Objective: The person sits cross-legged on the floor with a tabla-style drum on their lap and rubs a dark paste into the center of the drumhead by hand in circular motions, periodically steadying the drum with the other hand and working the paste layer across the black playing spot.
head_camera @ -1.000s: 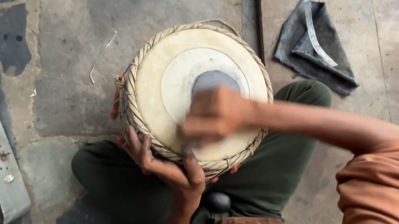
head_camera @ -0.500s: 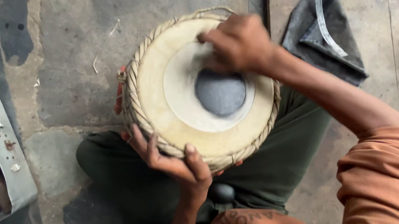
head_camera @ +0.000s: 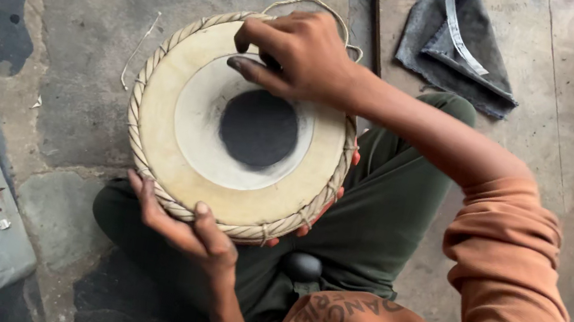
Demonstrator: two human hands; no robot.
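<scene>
On the person's lap, between the knees, rests the round drum [head_camera: 241,129]. His left hand [head_camera: 185,226] grips its braided near rim, steadying it. The right hand [head_camera: 294,52], fingers curled, presses at the black centre patch [head_camera: 259,128], seemingly rubbing it; continuing likely calls for firm, even strokes.

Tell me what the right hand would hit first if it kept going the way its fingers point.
The right hand points left across the drum. It would likely cross the pale skin and meet the braided rim first, then the stone floor. Its height above the skin is unclear.
</scene>
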